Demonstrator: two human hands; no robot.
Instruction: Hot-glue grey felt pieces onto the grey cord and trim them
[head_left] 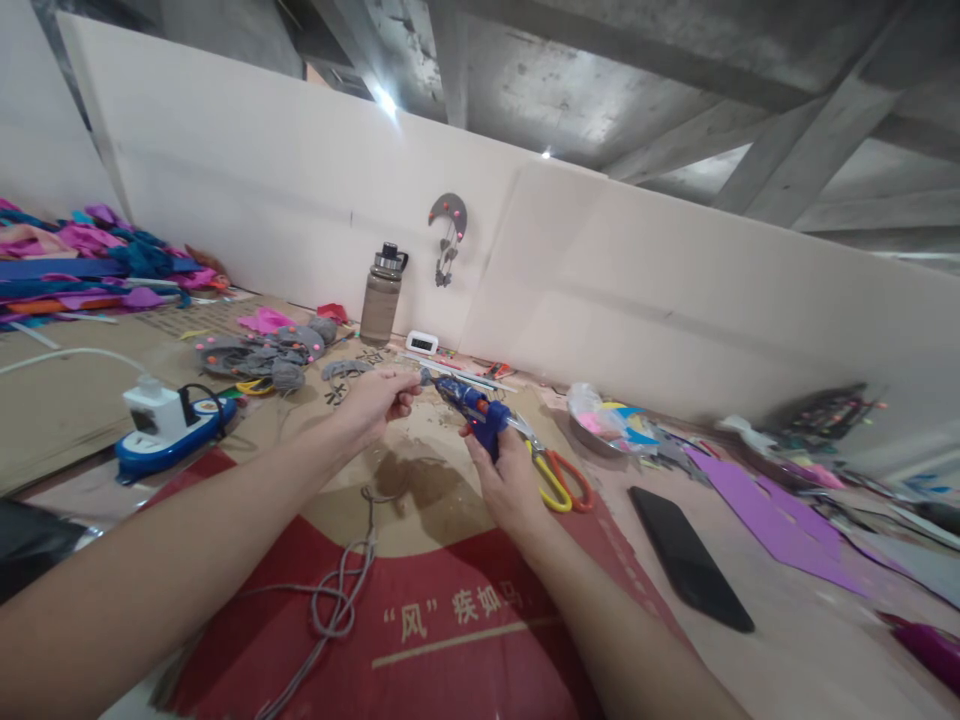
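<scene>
My right hand (504, 465) is wrapped round the handle of a blue glue gun (472, 400), whose nozzle points left. In a pinch, my left hand (390, 398) holds a small grey piece (426, 377) close to the nozzle; whether the two touch I cannot tell. Below my hands a grey cord (337, 610) lies in loose loops across the red and brown cardboard (457, 660). Scissors with yellow and orange handles (559, 482) rest just right of my right hand.
A power strip (172, 435) with a white plug sits at left. Grey felt pieces with pink dots (259, 350) and a water bottle (381, 297) stand toward the wall. At right are a black phone (690, 558), purple sheet (772, 515) and bowl of scraps (600, 430).
</scene>
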